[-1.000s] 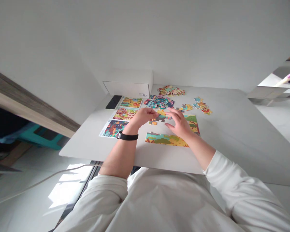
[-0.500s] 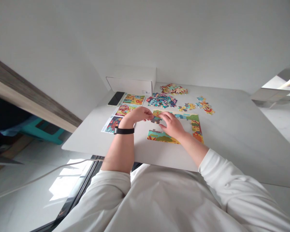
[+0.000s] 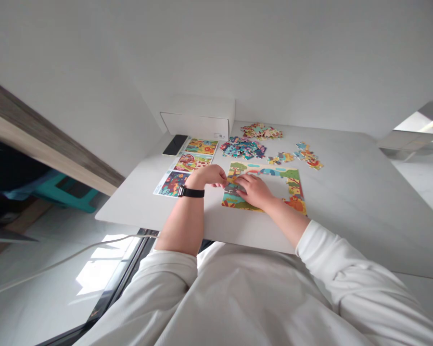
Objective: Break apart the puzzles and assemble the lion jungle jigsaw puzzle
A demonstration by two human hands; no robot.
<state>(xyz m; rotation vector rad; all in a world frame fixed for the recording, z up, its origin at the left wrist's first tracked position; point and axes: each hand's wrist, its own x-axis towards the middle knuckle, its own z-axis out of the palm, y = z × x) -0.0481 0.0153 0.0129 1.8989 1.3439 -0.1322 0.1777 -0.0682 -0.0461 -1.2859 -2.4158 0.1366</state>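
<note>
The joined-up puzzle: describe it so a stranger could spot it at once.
On the white table, find the picture sheet by the left hand. The puzzle lies flat to its right, partly under the right hand. Unlike the loose piles behind it, its pieces join into a rectangular border with white tabletop showing inside.

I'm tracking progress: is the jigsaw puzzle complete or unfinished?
Unfinished: white tabletop shows through the middle of the jigsaw puzzle, beside the right hand.
</note>
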